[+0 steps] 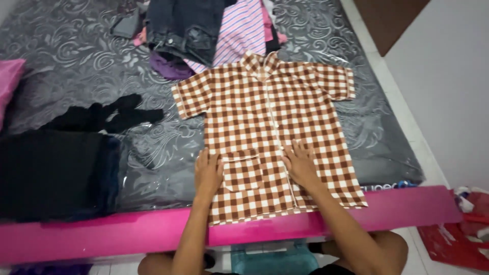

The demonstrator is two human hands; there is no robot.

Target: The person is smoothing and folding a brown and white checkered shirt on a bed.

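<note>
Both hands pressed flat, fingers spread — left hand [208, 173], right hand [300, 164] — on checked shirt [270, 122]. Cloth judged light, limp, easily creased; best taken at hem corners or shoulders.

A heap of black clothes [56, 168] lies left; jeans [183, 25] and striped cloth [242, 28] sit beyond.

A mattress [76, 56] in clear plastic, grey with swirl patterns and a bright pink edge. Flat on it — a brown-and-white checked shirt [270, 117], front up. To its left, black clothes [56, 168]. At the far edge — a pile [204, 30] of dark and striped garments. A pink pillow [9, 81] sits far left.
</note>
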